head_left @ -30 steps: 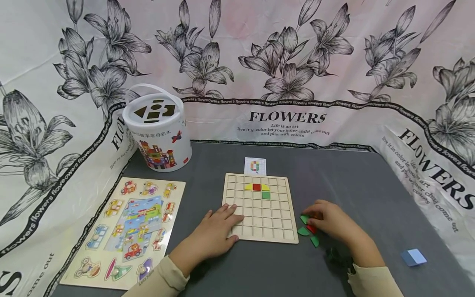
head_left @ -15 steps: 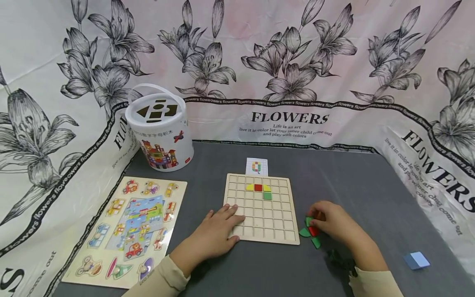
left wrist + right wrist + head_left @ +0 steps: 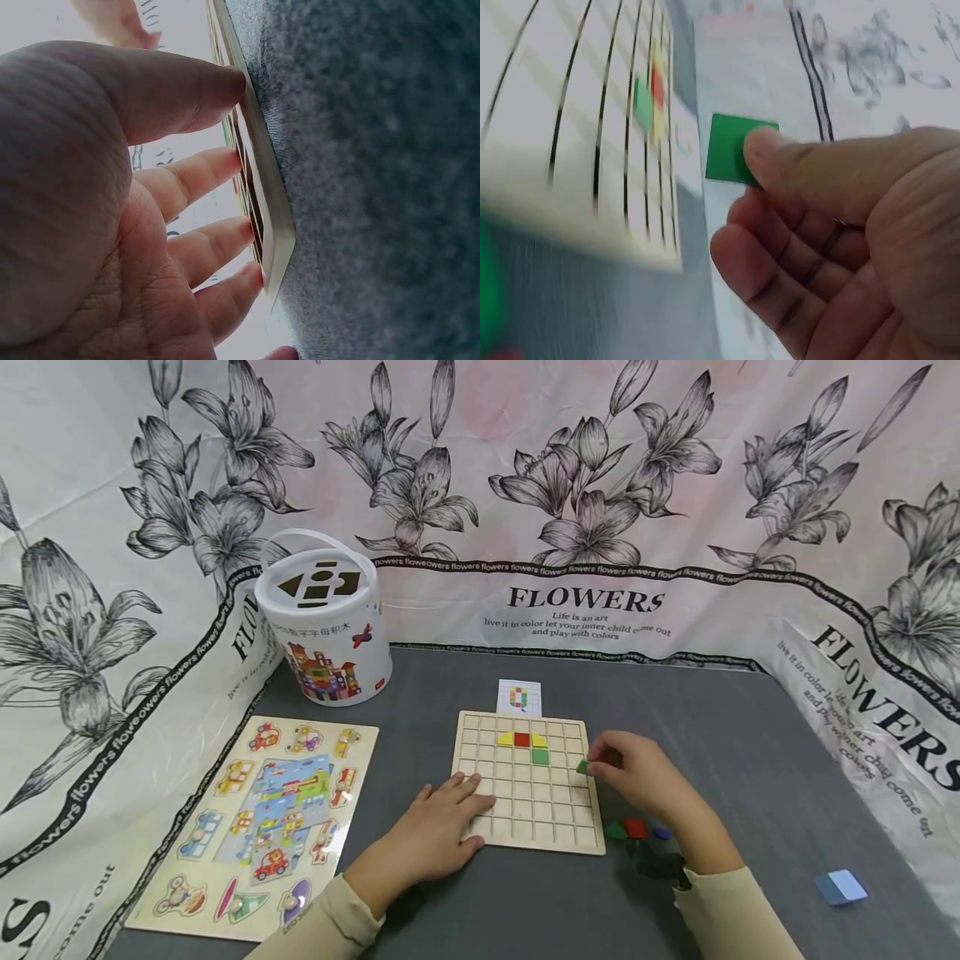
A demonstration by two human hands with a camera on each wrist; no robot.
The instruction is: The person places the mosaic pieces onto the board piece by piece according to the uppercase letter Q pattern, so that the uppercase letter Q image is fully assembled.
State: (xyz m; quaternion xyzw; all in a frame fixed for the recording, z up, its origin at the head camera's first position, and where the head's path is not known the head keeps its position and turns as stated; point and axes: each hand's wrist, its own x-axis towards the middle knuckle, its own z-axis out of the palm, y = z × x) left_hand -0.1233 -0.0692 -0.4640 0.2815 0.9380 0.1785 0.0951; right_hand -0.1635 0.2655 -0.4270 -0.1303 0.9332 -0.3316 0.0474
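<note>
A wooden grid board (image 3: 525,814) lies on the grey table. In its upper rows sit a red square tile (image 3: 522,739) with a yellow piece on each side, and a green square tile (image 3: 541,757) below the right one. My left hand (image 3: 437,827) rests on the board's left edge with its fingers spread; the left wrist view shows the fingertips (image 3: 238,161) touching the board's side. Between thumb and fingers my right hand (image 3: 637,772) pinches another green square tile (image 3: 731,148), held over the board's right edge.
A small card (image 3: 519,697) with a coloured Q pattern lies behind the board. Red, green and blue pieces (image 3: 635,828) lie right of it, and a blue block (image 3: 842,887) farther right. A picture puzzle board (image 3: 255,827) and white bucket (image 3: 326,627) stand left.
My right hand has lifted a green square tile from the loose pieces and carried it up and left to the board's edge. The left hand has stayed in place.
</note>
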